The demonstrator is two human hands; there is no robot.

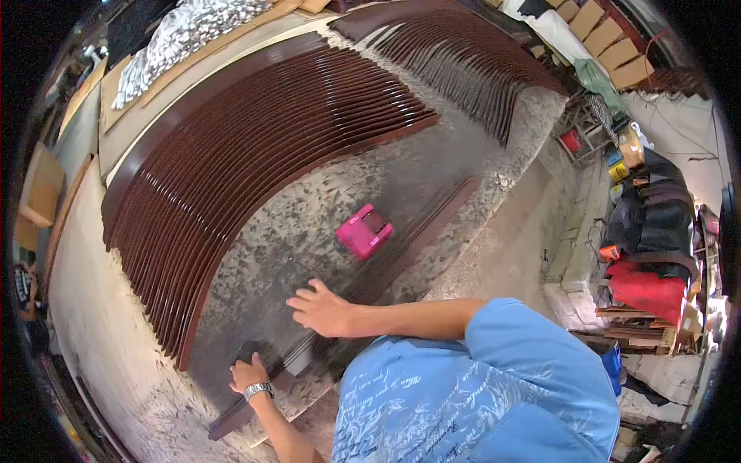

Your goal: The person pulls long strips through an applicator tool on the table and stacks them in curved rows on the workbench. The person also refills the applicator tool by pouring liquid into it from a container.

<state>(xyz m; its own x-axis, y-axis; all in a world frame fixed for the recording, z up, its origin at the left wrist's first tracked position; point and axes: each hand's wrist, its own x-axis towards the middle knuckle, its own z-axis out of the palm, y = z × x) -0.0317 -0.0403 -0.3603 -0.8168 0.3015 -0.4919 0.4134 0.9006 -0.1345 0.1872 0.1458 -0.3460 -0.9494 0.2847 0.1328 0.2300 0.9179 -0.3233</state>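
My left hand [248, 375], with a metal watch [258, 390] on the wrist, is low over the near left end of the work table [316, 197]. Its fingers are apart at the edge of a small dark flat piece [250, 351]; what that piece is, I cannot tell. Fingers spread, my right hand [319, 310] hovers or rests over the table with nothing visible in it. Long dark brown strips [421, 241] lie along the near edge, passing beneath my right forearm. A pale patch [298, 363] shows on them between my hands. Beyond the strips is a pink plastic object [363, 233].
Many glossy brown curved strips [262, 139] are lined up side by side at the back left. Another row of strips [463, 58] lies at the far end. Cluttered shelving with a red cloth [644, 289] and black bundles [652, 220] stands on the right.
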